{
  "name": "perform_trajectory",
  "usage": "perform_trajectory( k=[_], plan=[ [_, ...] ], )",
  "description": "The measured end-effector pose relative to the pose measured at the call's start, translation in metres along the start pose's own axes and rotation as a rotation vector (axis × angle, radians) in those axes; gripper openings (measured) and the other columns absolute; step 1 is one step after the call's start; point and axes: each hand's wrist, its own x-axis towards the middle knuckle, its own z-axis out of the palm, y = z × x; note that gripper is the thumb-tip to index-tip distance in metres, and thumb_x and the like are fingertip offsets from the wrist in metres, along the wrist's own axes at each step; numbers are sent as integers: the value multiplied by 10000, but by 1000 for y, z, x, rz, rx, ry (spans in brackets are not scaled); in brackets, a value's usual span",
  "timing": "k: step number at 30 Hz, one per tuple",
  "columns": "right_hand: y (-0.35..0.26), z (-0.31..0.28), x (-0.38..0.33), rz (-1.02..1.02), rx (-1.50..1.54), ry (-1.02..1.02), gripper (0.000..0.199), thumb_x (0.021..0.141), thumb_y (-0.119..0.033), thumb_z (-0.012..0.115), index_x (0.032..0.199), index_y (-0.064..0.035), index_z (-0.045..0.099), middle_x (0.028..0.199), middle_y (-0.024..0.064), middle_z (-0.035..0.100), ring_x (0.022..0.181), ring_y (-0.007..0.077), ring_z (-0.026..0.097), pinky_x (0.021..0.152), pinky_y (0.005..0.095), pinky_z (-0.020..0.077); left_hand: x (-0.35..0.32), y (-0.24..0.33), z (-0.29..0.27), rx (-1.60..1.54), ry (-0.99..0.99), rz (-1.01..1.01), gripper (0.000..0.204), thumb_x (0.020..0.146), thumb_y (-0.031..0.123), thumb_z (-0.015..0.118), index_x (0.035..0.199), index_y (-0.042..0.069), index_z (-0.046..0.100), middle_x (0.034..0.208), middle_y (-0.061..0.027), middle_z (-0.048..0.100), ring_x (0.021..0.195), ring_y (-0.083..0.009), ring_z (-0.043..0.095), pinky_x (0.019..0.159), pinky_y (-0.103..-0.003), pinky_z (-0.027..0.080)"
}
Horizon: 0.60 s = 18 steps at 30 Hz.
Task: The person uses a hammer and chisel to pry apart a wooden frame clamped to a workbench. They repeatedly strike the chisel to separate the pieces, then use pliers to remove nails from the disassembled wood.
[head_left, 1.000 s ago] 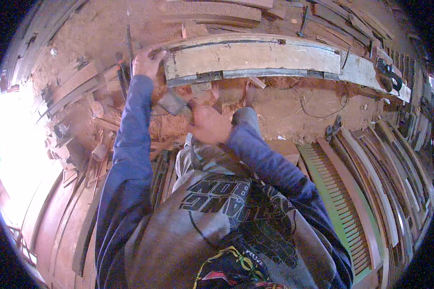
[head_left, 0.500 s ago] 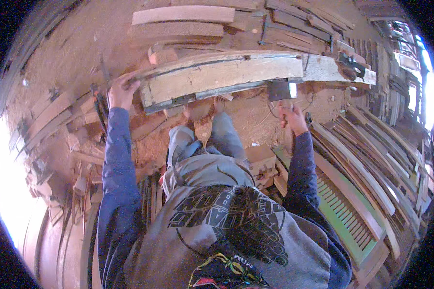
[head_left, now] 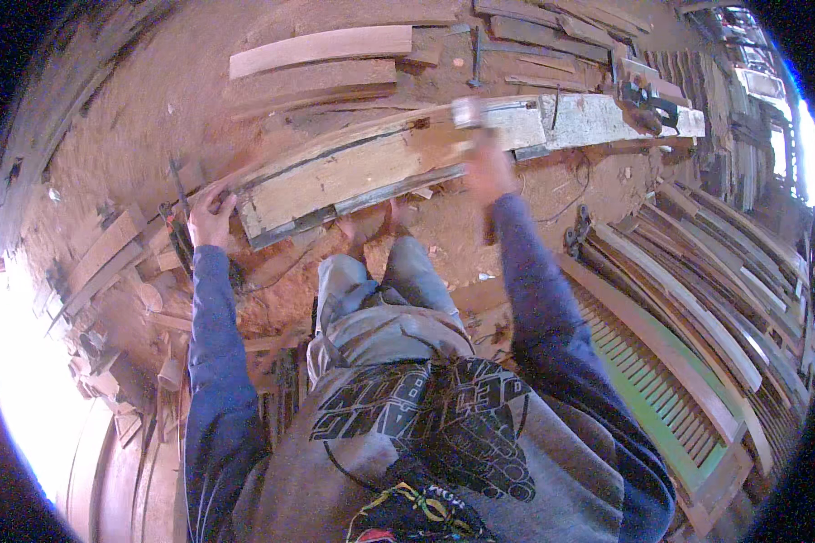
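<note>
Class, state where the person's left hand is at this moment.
In the head view, the left hand grips the left end of the long pale plank, beside scrap wood pieces.

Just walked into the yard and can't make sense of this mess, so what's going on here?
A person in a grey hoodie sits on the sawdust-covered ground working a long pale plank lying across in front of their feet. Their left hand grips the plank's near end, while the right hand presses a small blurred block-like tool onto its top face. Loose boards lie beyond, and a green slatted shutter lies on their right.
</note>
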Motion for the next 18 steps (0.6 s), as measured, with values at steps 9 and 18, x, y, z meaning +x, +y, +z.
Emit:
perform_trajectory(
  k=[9,18],
  plan=[
    [-262,79,-33,-68,702,-656,568,787,-300,646,1166,105,519,1012,337,631,978,462,636,862,497,511,35,-14,-49,-856,132,-298,348,898,241,694,1156,10,653,1077,-70,693,919,-162,658,807,-315,542],
    [-41,-4,3,242,1151,-577,358,902,-270,673,1181,-66,581,796,13,622,548,64,525,465,256,454,14,128,72,-644,-158,-58,659,842,379,708,1369,52,485,1380,-176,517,1136,-344,585,1002,-422,463]
  ],
)
